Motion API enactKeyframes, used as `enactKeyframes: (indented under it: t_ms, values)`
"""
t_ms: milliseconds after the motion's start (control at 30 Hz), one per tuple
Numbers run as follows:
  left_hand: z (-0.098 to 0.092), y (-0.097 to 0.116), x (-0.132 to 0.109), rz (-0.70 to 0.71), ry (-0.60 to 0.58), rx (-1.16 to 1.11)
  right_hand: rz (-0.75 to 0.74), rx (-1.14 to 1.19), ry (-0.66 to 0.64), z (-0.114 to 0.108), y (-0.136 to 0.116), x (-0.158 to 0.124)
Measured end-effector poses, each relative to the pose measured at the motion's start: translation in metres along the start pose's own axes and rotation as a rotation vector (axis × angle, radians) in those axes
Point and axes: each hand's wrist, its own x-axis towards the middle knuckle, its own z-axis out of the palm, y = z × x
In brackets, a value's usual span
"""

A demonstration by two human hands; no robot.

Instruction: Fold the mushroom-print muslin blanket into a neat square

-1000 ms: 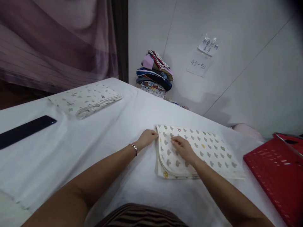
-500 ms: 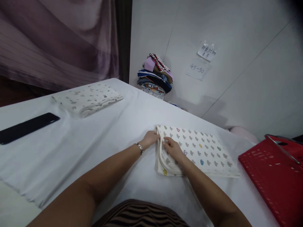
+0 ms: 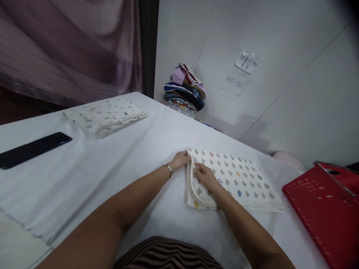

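Note:
A folded white cloth with small grey and coloured prints (image 3: 241,179) lies flat on the white table (image 3: 134,157). My left hand (image 3: 181,160) grips its near-left corner with the fingers closed on the edge. My right hand (image 3: 206,176) rests on the cloth's left part, fingers curled and pressing the top layer close to the same edge. A bracelet sits on my left wrist.
A second folded printed cloth (image 3: 108,116) lies at the table's far left. A black flat device (image 3: 30,149) lies left of it. A red basket (image 3: 328,209) stands at the right. A pile of coloured clothes (image 3: 185,91) rests against the wall, under two paper notes.
My right hand slid left across the cloth toward the left edge and my left hand. The left hand kept its hold on the corner.

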Motion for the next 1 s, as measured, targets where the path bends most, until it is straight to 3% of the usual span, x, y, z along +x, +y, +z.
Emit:
enactKeyframes:
  t_ms: [167, 300, 433, 567, 833, 1000]
  values:
    - [-0.003, 0.011, -0.01, -0.135, -0.151, 0.026, 0.032, 0.01, -0.005, 0.0, -0.003, 0.0]
    - [-0.007, 0.012, -0.016, -0.16, -0.21, 0.015, 0.037, 0.026, 0.001, 0.0, -0.006, 0.0]
    - [-0.004, 0.007, -0.016, -0.134, -0.109, -0.021, 0.041, 0.062, -0.013, -0.001, -0.009, 0.0]
    - [0.001, 0.0, -0.012, -0.111, -0.014, -0.004, -0.019, 0.047, 0.053, -0.001, -0.013, -0.001]
    - [0.0, 0.004, -0.02, -0.122, -0.059, 0.052, -0.012, -0.031, 0.051, 0.013, -0.014, 0.001]
    - [-0.005, 0.009, -0.022, -0.123, -0.074, 0.104, -0.024, 0.002, 0.058, 0.01, -0.013, -0.005]
